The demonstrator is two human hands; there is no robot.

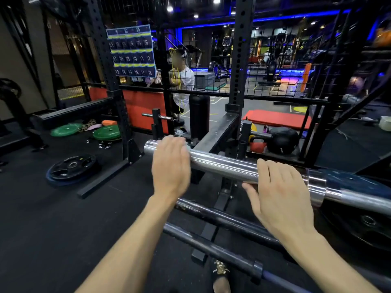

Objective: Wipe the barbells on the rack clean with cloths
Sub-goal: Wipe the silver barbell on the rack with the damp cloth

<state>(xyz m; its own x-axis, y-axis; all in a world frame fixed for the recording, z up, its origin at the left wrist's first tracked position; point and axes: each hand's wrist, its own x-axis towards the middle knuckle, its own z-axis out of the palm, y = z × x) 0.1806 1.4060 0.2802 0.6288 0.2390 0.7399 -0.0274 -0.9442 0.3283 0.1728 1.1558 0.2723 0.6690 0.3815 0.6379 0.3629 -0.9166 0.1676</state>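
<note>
Dark gym: black rubber floor (53, 218), wire mesh partition (275, 60), blue strip lighting (296, 16), red mats (277, 119).

L hand (171, 166) & R hand (279, 193) on barbell (224, 164)

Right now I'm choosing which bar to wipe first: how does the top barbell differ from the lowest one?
The top barbell has a bright chrome sleeve, and both the left hand and right hand lie on it with straight fingers. The lowest barbell looks darker and duller, is untouched, and sits nearer the floor. Both lie along the same slant. No cloth is visible.
</note>
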